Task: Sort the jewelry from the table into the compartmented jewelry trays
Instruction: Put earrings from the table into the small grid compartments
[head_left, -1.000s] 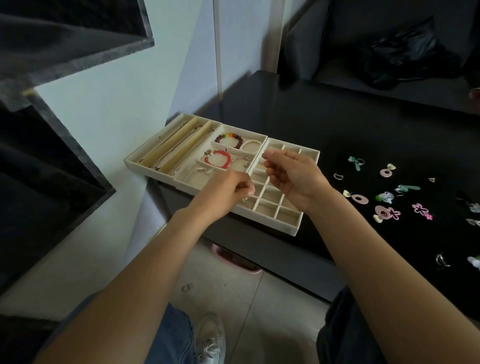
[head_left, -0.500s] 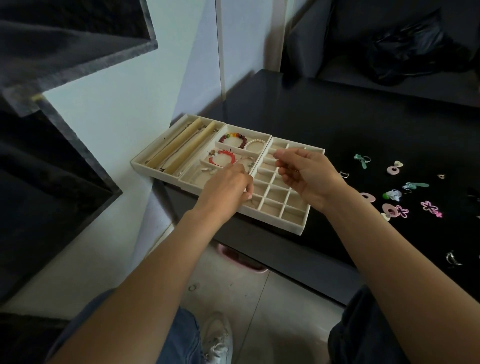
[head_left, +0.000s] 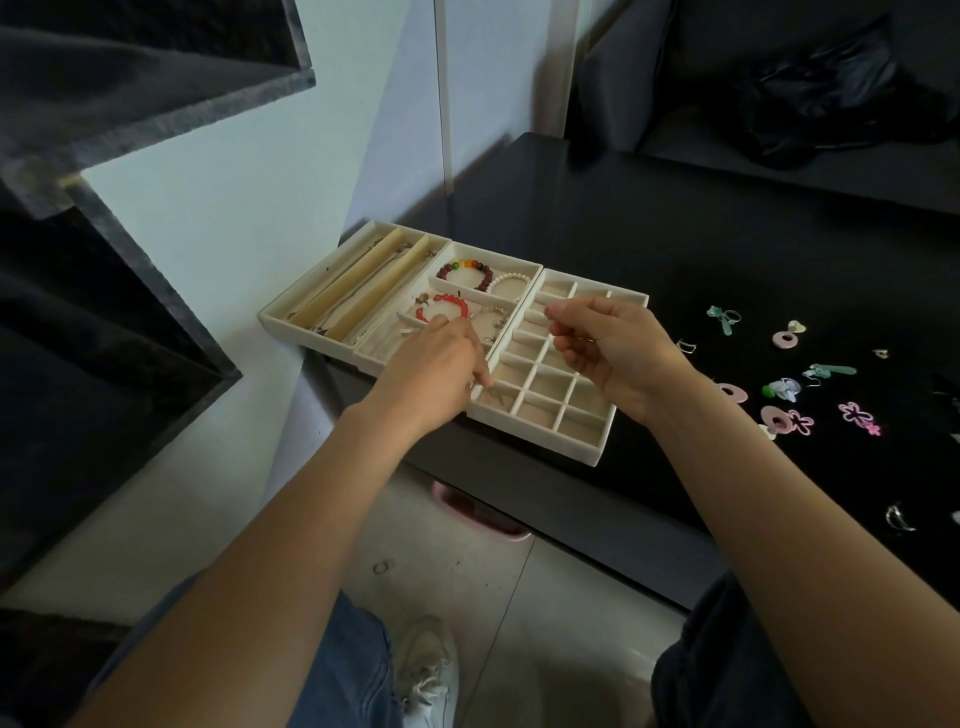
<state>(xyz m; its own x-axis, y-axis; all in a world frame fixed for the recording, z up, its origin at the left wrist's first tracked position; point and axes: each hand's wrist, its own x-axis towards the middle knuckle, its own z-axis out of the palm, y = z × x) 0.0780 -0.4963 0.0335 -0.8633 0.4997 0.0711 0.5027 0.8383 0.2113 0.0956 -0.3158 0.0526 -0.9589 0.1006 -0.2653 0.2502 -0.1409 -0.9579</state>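
Observation:
Two cream trays stand side by side at the black table's (head_left: 675, 234) left edge. The left tray (head_left: 291, 325) holds long rolls, a red bead bracelet (head_left: 441, 301), a dark multicoloured one (head_left: 467, 270) and a pearl one (head_left: 511, 280). The grid tray (head_left: 592, 452) has many small cells. My left hand (head_left: 431, 374) reaches down into its near-left cell, fingertips pinching a thin small earring (head_left: 498, 399). My right hand (head_left: 608, 353) hovers over the grid's middle, thumb and forefinger pinched on a tiny piece I can barely see. Loose jewelry lies to the right: a teal bow (head_left: 723, 318), a pink ring (head_left: 784, 339), a pink flower (head_left: 857, 413).
A dark shelf unit (head_left: 104, 338) juts in at the left. Under the table edge a pink object (head_left: 478, 512) lies on the tiled floor, with a small ring (head_left: 383, 566) and my white shoe (head_left: 426, 670) nearer. A black bag (head_left: 831, 88) sits on the sofa behind.
My left hand has moved from the tray seam toward the grid tray's near-left cell, and the small earring now shows at its fingertips. My right hand has stayed over the grid.

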